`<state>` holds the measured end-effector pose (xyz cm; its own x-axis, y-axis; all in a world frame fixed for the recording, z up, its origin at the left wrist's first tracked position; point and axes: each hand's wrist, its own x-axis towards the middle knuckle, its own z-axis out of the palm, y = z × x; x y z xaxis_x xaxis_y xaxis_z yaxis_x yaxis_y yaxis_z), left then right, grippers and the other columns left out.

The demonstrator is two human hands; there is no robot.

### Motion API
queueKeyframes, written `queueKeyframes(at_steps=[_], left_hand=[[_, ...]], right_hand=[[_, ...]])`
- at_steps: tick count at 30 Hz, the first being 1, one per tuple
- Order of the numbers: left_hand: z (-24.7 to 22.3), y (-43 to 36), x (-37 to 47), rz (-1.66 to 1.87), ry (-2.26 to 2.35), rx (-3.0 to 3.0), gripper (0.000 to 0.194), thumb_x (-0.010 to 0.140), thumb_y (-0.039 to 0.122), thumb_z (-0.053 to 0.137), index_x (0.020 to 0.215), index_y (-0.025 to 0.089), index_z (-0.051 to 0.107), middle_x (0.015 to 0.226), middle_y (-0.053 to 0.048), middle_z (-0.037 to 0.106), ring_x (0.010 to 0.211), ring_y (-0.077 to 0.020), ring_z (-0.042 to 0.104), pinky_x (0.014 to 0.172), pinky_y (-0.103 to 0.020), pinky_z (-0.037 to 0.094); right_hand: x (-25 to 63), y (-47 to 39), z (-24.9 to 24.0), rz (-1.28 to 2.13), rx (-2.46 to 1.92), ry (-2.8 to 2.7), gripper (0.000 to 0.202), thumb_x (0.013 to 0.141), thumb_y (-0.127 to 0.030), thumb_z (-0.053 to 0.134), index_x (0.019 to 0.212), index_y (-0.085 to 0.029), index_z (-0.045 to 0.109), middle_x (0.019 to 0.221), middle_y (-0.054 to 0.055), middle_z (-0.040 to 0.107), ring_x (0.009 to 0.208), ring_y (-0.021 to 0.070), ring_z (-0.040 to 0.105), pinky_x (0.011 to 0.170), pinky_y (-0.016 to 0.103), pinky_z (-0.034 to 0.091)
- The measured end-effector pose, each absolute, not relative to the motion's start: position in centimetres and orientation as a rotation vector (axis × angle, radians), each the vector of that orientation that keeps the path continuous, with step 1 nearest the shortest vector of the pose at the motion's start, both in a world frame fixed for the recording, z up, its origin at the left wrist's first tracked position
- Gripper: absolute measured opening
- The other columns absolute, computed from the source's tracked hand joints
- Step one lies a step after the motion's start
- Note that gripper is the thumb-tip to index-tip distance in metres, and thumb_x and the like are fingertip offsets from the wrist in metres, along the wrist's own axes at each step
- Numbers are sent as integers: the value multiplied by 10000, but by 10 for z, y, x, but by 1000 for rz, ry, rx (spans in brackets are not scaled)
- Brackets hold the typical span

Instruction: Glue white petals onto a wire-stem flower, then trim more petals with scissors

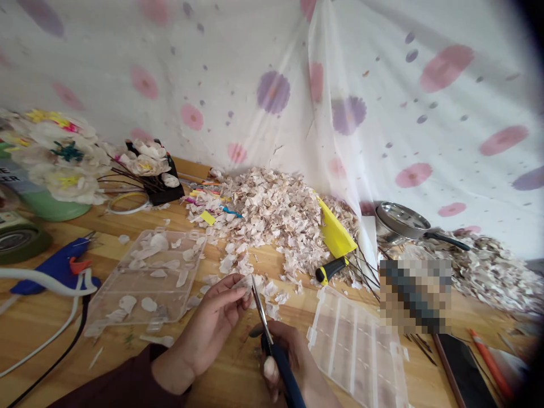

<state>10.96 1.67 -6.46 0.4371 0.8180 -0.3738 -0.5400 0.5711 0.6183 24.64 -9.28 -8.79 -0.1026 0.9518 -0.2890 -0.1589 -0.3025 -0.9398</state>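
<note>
My left hand pinches a thin, pale petal-like piece between thumb and fingers. In my right hand is a pair of scissors with dark blue handles. Their metal blades point up and away, right beside the piece; whether they touch it I cannot tell. Beyond both hands rises a large heap of similar pale flakes, with loose ones scattered toward me. A clear plastic box left of my hands holds several pale pieces, and a compartmented clear tray lies to the right.
At left are a blue glue gun, a white cable and pale handmade flowers by a green container. A yellow-and-black handle, a metal pan, a phone and another flake heap lie rightward.
</note>
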Motion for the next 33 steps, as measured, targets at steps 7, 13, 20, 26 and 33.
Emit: queueKeyframes(at_steps=[7, 13, 20, 26, 33], left_hand=[[-65, 16, 108, 846, 707, 476, 105, 620, 151, 753, 711, 164, 702, 611, -3, 608, 606, -126, 538, 621, -212, 472], [-63, 16, 107, 816, 701, 537, 43, 655, 165, 721, 671, 165, 681, 610, -4, 585, 615, -130, 517, 625, -217, 459], [-63, 16, 107, 819, 703, 524, 117, 695, 206, 734, 634, 174, 639, 605, 3, 576, 626, -126, 509, 630, -211, 454], [-65, 16, 107, 818, 727, 525, 144, 673, 225, 771, 651, 176, 637, 594, 11, 583, 619, -118, 515, 617, -199, 458], [-65, 19, 109, 905, 805, 433, 151, 616, 164, 805, 692, 166, 675, 685, 7, 636, 665, -121, 584, 634, -195, 508]], right_hand=[[246, -93, -89, 1550, -1295, -935, 717, 702, -682, 686, 1144, -152, 489, 660, -64, 482, 432, 43, 379, 400, 177, 304], [244, -92, -80, 1561, -1290, -876, 700, 677, -678, 713, 1115, -166, 522, 663, -68, 473, 437, 48, 386, 413, 188, 303], [243, -89, -76, 1564, -1285, -818, 636, 669, -642, 743, 1059, -172, 564, 610, -84, 415, 445, 53, 353, 441, 198, 253], [242, -88, -82, 1479, -1366, -849, 586, 667, -640, 731, 993, -168, 613, 627, -60, 430, 476, 65, 331, 437, 202, 230], [242, -90, -90, 1433, -1352, -871, 565, 691, -625, 709, 1032, -184, 621, 716, -32, 491, 468, 54, 316, 429, 200, 229]])
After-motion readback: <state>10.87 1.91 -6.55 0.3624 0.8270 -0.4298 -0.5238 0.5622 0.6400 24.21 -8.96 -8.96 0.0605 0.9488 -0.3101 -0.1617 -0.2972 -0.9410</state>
